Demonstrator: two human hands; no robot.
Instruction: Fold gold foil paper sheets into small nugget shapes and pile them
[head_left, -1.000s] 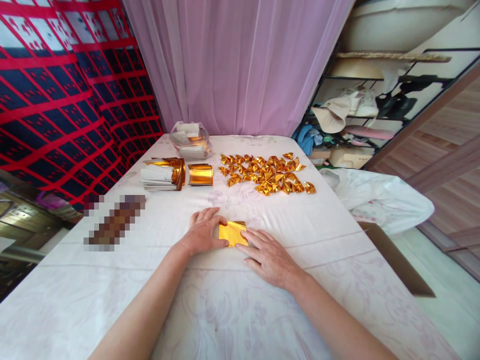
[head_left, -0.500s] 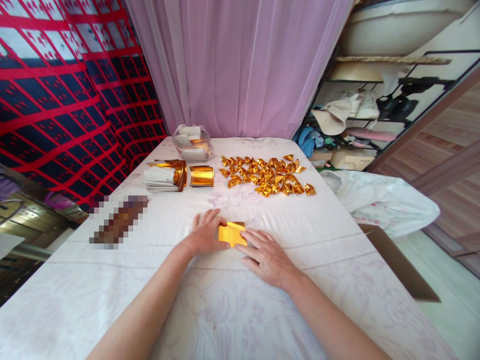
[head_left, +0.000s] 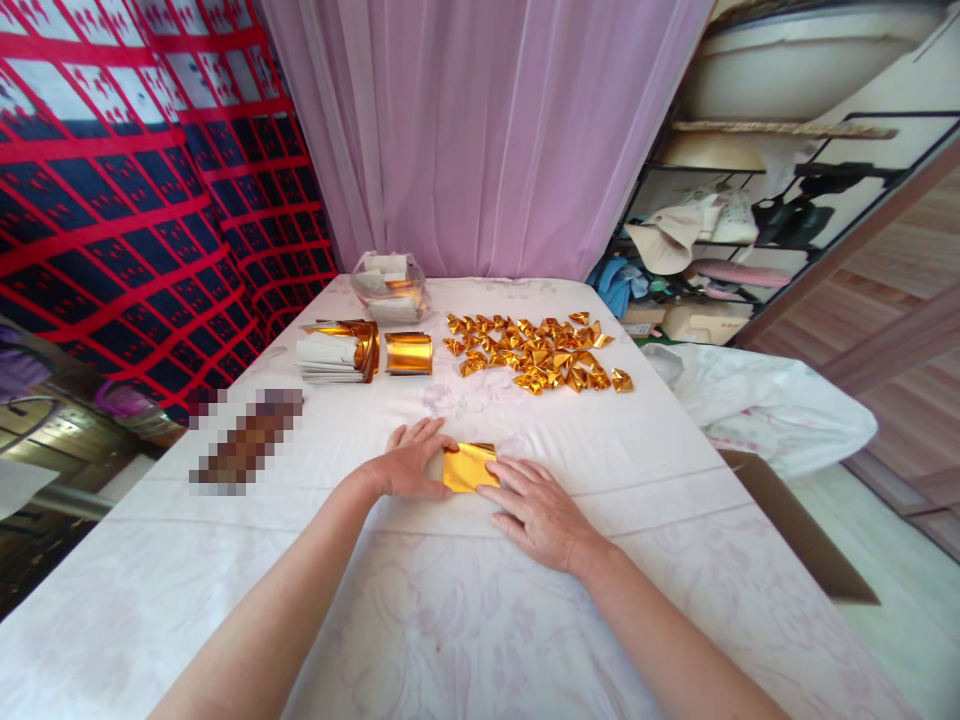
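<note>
A gold foil paper sheet [head_left: 470, 468] lies on the table in front of me, a darker edge showing along its top. On its left side is my left hand [head_left: 411, 465], fingers spread, with the thumb and index fingertip at the sheet's lower and upper left corners. My right hand [head_left: 541, 510] rests flat on the other side, its fingertips on the sheet's right edge and its fingers slightly apart. Beyond my hands stand a small stack of gold foil paper [head_left: 409, 354] and a larger fanned stack [head_left: 334, 355] with white backs.
Several folded gold foil pieces [head_left: 551, 352] are spread at the back right of the table [head_left: 442, 620]. A clear plastic bag [head_left: 388, 287] of more paper stands at the back left. A blurred-out item [head_left: 247, 440] lies on the left. Shelves and a white bag [head_left: 780, 400] flank the right edge.
The view has shifted slightly, so things on the table appear a little further right. Both hands keep nearly the same place at the foil sheet; the left thumb covers slightly less of it.
</note>
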